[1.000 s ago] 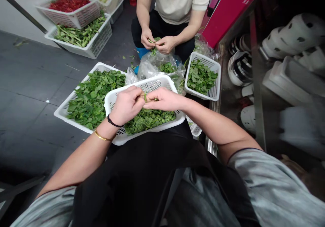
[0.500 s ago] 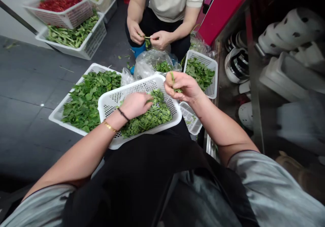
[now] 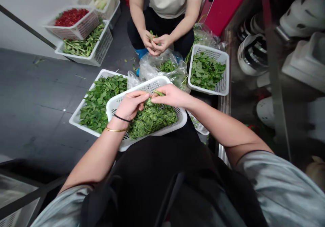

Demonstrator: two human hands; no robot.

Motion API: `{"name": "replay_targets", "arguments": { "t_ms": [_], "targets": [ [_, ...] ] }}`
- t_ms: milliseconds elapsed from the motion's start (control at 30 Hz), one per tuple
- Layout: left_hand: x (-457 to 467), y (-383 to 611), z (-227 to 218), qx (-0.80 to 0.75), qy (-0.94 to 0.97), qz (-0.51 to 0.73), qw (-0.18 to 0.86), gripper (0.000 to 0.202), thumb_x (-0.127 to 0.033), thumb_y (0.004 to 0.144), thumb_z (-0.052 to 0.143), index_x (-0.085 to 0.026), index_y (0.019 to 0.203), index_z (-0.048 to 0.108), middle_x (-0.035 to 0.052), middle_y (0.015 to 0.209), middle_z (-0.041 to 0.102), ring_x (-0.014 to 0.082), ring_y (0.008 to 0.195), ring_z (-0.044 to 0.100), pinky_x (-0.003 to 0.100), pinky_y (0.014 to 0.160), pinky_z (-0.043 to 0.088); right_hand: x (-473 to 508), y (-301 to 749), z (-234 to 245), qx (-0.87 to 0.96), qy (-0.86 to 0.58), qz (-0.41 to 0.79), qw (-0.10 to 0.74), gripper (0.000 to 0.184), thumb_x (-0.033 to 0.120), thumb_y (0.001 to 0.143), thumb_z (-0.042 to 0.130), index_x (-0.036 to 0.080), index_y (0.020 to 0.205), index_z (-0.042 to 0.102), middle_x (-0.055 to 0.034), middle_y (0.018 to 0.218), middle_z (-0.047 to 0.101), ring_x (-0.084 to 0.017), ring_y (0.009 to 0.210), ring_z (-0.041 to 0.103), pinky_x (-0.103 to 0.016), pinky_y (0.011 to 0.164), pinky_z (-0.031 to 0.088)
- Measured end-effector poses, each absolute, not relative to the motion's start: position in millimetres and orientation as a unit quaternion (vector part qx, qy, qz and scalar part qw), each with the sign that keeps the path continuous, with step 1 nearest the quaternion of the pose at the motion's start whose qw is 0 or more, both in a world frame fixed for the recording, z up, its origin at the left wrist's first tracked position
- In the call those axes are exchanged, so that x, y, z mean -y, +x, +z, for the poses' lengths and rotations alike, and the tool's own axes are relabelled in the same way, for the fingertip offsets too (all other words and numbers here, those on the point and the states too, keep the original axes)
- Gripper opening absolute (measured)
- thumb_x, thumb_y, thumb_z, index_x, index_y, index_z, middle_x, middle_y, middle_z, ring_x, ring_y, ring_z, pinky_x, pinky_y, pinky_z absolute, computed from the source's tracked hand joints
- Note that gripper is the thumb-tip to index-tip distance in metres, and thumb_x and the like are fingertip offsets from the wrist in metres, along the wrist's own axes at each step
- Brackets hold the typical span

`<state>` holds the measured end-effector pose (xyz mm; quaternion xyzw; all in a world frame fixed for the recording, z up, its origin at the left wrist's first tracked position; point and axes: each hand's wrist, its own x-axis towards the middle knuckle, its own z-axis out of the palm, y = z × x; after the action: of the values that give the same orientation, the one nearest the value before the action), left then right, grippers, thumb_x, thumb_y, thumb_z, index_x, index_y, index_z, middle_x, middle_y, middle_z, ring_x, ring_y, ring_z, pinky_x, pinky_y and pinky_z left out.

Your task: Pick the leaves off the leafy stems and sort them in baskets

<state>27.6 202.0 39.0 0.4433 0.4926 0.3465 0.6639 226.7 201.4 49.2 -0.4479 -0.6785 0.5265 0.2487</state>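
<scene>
Above the leafy greens [image 3: 154,120] in the white perforated basket [image 3: 184,118] on my lap, both of my hands meet fingertip to fingertip. My right hand [image 3: 170,96] is closed, with a green stem [image 3: 159,93] between thumb and fingers. Thumb and forefinger of my left hand [image 3: 132,105] pinch together at the leafy end of the same sprig; exactly what lies between those tips is partly hidden. A black band and a gold bracelet circle my left wrist.
A co-worker's hands [image 3: 156,43] hold a bit of greens opposite me, behind a clear plastic bag [image 3: 149,69]. White baskets of leaves stand at left [image 3: 76,118] and right [image 3: 227,74]. Farther back are baskets of red chillies [image 3: 72,17] and green stalks [image 3: 83,44]. Metal shelving [image 3: 278,84] borders the right side.
My right hand has moved left and down with the green sprig to meet my left hand. My left hand has lifted from the leaves. The co-worker's hands have come together.
</scene>
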Motion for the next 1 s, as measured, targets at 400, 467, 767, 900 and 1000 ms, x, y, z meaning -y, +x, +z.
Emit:
{"name": "replay_targets", "arguments": {
  "t_ms": [400, 467, 767, 900, 1000],
  "targets": [
    [-175.3, 17.8, 56.8, -0.457, 0.581, 0.300, 0.603, 0.014, -0.029, 0.069, 0.071, -0.016, 0.067, 0.068, 0.0011, 0.058, 0.062, 0.0089, 0.045, 0.049, 0.021, 0.041, 0.037, -185.1, 226.2, 71.0, 0.761, -0.374, 0.513, 0.133, 0.030, 0.031, 0.091, 0.057, 0.014, 0.068, 0.065, 0.0063, 0.051, 0.045, -0.006, 0.050, 0.037, -0.023, 0.054, 0.025],
    [-173.3, 18.6, 59.8, -0.417, 0.685, 0.255, 0.540, 0.011, -0.026, 0.069, 0.064, -0.018, 0.061, 0.063, -0.0008, 0.054, 0.056, 0.0094, 0.047, 0.046, 0.023, 0.046, 0.036, -180.4, 223.2, 79.2, 0.793, -0.346, 0.492, 0.095, 0.027, 0.024, 0.088, 0.057, 0.014, 0.063, 0.062, 0.0061, 0.051, 0.046, -0.007, 0.051, 0.038, -0.024, 0.056, 0.026],
    [-185.9, 12.7, 41.1, -0.494, 0.853, 0.078, 0.150, 0.031, -0.030, 0.086, 0.056, -0.020, 0.058, 0.056, 0.0047, 0.063, 0.057, 0.0178, 0.058, 0.049, 0.032, 0.055, 0.032, -171.1, 259.4, 87.4, 0.612, -0.372, 0.626, 0.309, 0.025, 0.035, 0.091, 0.056, 0.015, 0.079, 0.063, 0.0061, 0.050, 0.047, -0.006, 0.042, 0.035, -0.021, 0.044, 0.026],
    [-186.0, 40.6, 38.9, -0.446, 0.880, 0.037, 0.159, 0.032, -0.037, 0.096, 0.050, -0.020, 0.081, 0.073, 0.0077, 0.084, 0.067, 0.0208, 0.073, 0.061, 0.032, 0.062, 0.040, -181.9, 273.9, 76.8, 0.525, -0.360, 0.688, 0.348, 0.007, 0.021, 0.081, 0.059, 0.015, 0.084, 0.058, 0.0013, 0.063, 0.061, -0.004, 0.039, 0.036, -0.019, 0.036, 0.020],
    [-189.4, 75.0, 32.1, -0.412, 0.896, -0.059, 0.155, 0.027, -0.034, 0.093, 0.055, -0.019, 0.091, 0.077, 0.0112, 0.097, 0.070, 0.0252, 0.082, 0.065, 0.033, 0.064, 0.043, -186.1, 266.9, 71.0, 0.517, -0.371, 0.700, 0.325, 0.010, 0.011, 0.074, 0.057, 0.015, 0.084, 0.056, 0.0005, 0.066, 0.063, -0.003, 0.039, 0.038, -0.017, 0.035, 0.019]
  ]
}}
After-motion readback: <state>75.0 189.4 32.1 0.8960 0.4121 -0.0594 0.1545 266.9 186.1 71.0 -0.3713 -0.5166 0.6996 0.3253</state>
